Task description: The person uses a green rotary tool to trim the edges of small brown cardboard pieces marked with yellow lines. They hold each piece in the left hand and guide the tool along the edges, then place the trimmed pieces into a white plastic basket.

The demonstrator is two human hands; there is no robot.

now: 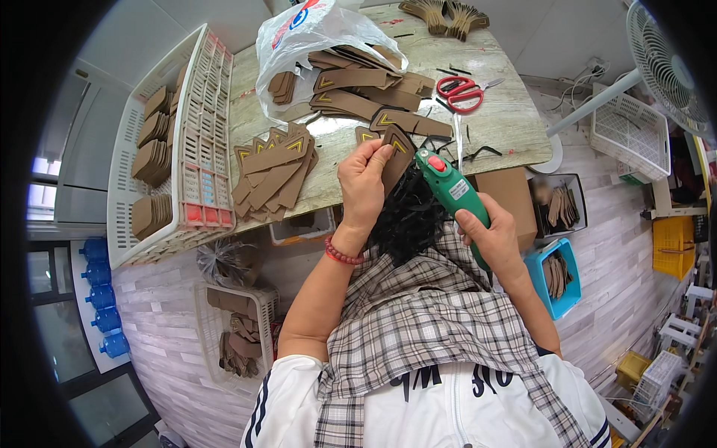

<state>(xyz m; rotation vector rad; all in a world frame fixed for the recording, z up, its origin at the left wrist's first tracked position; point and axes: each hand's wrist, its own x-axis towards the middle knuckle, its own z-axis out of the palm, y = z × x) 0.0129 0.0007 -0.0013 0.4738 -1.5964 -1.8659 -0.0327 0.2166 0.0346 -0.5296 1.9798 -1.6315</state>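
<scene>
Brown piece held to the green tool at the table's near edge

The left hand [364, 183] pinches a brown cardboard piece [396, 153] between fingers and thumb, just right of the hand. The right hand [493, 237] is closed around a green handheld tool [452, 190], whose tip touches the piece. A stack of like pieces [272, 175] lies to the left, red scissors [459, 93] farther off.

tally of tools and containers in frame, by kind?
Green handheld tool: 1, in the right hand
Red-handled scissors: 1
White slatted baskets: 2
Blue bin: 1
Plastic bag: 1
Total: 6
</scene>
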